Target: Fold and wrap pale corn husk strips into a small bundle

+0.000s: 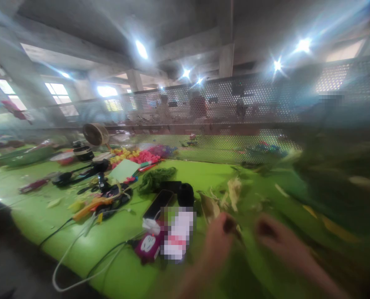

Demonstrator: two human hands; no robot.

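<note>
Curling the blurred, bare left hand point(220, 234) at the lower middle of the view, overlapping there the lower edge of a broad, tan, dry leaf-like piece point(208, 206); being unable to tell through the blur whether pinching or merely nearing it with that grip; holding the bare right hand point(270, 233) just to the right, apart from the left, also with bent fingers; being unable to tell whether pressing that grip together or spreading it; seeing the leaf-like piece lying on a glossy lime-green worktop point(200, 167), with a pale, crumpled, husk-like scrap point(234, 193) lying beyond the hands; seeing a dark green, heaped mass point(337, 187) rising at the far right; finding, left of the left hand, a pixelated white rectangle point(180, 232), a purple box with a white face-like patch point(147, 248) and a flat black phone point(158, 204); finding a short black cylinder point(185, 194) standing behind them, near a tangled dark green bundle point(156, 178); noticing farther left an orange-yellow, corded hand tool point(93, 205); facing a grey perforated metal screen point(178, 110) along the back.
</note>
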